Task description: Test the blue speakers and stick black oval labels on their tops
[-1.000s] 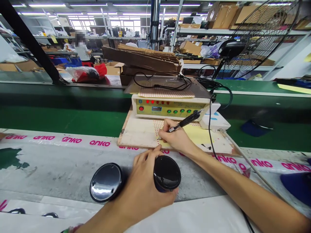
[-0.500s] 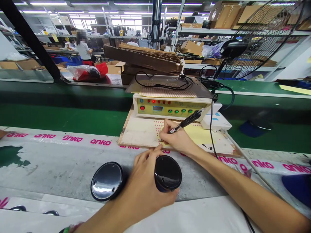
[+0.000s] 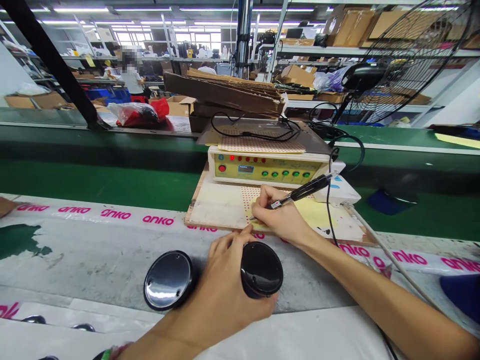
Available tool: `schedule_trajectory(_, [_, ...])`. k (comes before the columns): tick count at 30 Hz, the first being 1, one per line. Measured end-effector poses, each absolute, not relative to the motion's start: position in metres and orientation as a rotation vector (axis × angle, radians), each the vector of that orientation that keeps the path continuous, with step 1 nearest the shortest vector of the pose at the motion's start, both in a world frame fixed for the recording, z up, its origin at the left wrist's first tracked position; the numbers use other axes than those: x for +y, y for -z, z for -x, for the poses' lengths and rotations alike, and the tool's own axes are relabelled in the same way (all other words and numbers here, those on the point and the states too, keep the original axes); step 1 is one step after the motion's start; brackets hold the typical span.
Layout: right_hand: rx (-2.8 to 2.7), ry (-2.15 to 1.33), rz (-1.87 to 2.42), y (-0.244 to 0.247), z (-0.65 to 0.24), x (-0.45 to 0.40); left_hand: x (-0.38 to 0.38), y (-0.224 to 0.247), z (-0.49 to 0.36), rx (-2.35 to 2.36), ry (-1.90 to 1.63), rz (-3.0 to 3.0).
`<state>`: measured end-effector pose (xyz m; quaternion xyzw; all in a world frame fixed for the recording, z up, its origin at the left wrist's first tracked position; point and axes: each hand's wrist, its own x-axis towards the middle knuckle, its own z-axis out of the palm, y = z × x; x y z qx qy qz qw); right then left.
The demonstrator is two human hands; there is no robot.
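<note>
My left hand [image 3: 228,275] is wrapped round a dark round part with a glossy black top [image 3: 261,269]. A second glossy black disc-topped part [image 3: 168,280] lies just left of my left wrist. My right hand [image 3: 279,215] grips a black pen-like tool [image 3: 305,190], its tip down on a yellow sheet with rows of small red dots [image 3: 247,200]. That sheet lies on a pale wooden board [image 3: 217,205]. Behind the board's work area stands a control box [image 3: 255,170] with a red button, green buttons and a small display.
Cardboard [image 3: 225,92] is stacked behind the control box, with a black cable on top. A fan [image 3: 363,75] stands at the right. A white cable [image 3: 390,255] crosses beside my right forearm. Green conveyor [image 3: 93,182] runs behind the bench. A person [image 3: 132,80] is far back.
The view has shifted slightly, moving the scene a little to the right. The pen-like tool leans lower to the right, and its tip is slightly further right on the dotted sheet.
</note>
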<state>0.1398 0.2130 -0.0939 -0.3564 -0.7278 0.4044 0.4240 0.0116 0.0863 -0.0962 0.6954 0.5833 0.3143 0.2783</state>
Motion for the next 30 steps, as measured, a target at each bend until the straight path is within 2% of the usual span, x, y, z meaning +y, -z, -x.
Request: schedule_trajectory(30, [-1.609,-1.237,0.939,0.091,-0.138,0.215,0.086,0.097,-0.011,1.563,-0.841,-1.846])
